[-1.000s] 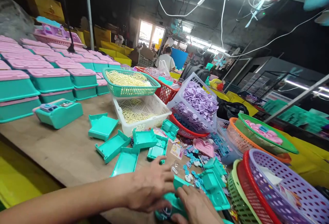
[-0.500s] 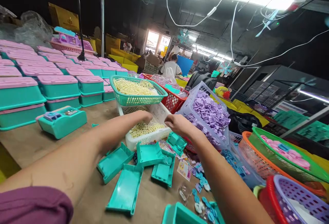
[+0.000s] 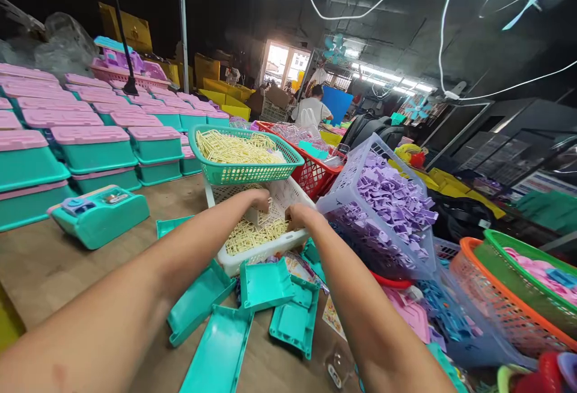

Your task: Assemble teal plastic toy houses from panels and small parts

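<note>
wooden table (image 3: pixel 54 261), crowded workshop, dim ceiling with strip lights and hanging cables.

nearest: teal trays (image 3: pixel 265 285) lie scattered loose on the table between the two forearms, open sides up, some overlapping. a sticker sheet (image 3: pixel 336 318) lies just right of them, partly under the right forearm.

both arms reach forward into a white basket (image 3: pixel 252 255) that holds cream clips (image 3: pixel 247 234). left hand (image 3: pixel 259 199) sits over the basket's middle, fingers curled down onto the clips; whether it grips any, cannot tell. right hand (image 3: pixel 302 216) is at the basket's right side, fingers bent down among the clips, grip also hidden.

a green basket (image 3: pixel 246 170) full of the same cream clips rests on the white basket's far rim. right of it, a red basket (image 3: pixel 315 173), then a tilted lilac basket (image 3: pixel 342 194) heaped with purple pieces (image 3: pixel 392 194). far right, an orange basket (image 3: pixel 491 303) nested under a green one holding pink pieces (image 3: pixel 536 273).

left side: a teal toy register (image 3: pixel 99 216) stands alone on the table; behind it, stacks of teal boxes with pink lids (image 3: pixel 90 146).

far back: a person in a white shirt (image 3: pixel 313 107) near a bright doorway.
</note>
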{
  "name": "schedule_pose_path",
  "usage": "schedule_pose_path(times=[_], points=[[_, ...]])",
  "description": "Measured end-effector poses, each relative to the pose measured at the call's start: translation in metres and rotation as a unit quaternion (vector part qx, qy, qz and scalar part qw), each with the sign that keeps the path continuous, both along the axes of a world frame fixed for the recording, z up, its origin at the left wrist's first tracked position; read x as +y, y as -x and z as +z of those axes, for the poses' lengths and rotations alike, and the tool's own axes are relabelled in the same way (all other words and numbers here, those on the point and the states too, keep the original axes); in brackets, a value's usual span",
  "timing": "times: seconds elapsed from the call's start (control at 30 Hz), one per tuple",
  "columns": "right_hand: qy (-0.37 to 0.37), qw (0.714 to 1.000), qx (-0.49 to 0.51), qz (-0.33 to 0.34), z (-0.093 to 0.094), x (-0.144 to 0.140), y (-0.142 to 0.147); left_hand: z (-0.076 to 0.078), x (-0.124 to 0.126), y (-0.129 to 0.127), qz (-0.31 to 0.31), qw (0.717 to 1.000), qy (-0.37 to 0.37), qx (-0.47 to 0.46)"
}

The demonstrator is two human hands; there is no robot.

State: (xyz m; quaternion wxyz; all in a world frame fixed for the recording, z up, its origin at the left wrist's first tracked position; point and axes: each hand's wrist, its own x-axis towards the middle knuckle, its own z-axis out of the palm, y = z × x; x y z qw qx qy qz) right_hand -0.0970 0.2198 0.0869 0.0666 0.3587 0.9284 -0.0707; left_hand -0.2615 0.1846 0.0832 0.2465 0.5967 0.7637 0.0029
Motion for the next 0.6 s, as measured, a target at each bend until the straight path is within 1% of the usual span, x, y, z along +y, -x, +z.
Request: schedule_pose_path(times=[0.07,0.17,0.27,0.33,0.47,0.6], points=[[0.027,0.999,-0.018,0.028,0.008,0.004,-0.006,0.005,-0.005,0.002,0.025,0.998,-0.030,-0.053],[0.032,0.998,0.019,0.051,0.015,0.001,-0.016,0.009,-0.013,0.002,0.050,0.984,-0.061,-0.159],[0.018,0.996,0.074,0.050,0.013,-0.005,-0.023,0.012,-0.019,0.000,0.064,0.962,-0.072,-0.257],[0.010,0.993,0.108,0.044,0.010,-0.009,-0.027,0.014,-0.021,0.000,0.070,0.948,-0.076,-0.301],[0.000,0.988,0.154,0.025,0.005,-0.012,-0.032,0.019,-0.025,0.000,0.081,0.932,-0.085,-0.343],[-0.011,0.986,0.164,0.007,0.002,-0.014,-0.033,0.024,-0.026,-0.002,0.071,0.935,-0.074,-0.340]])
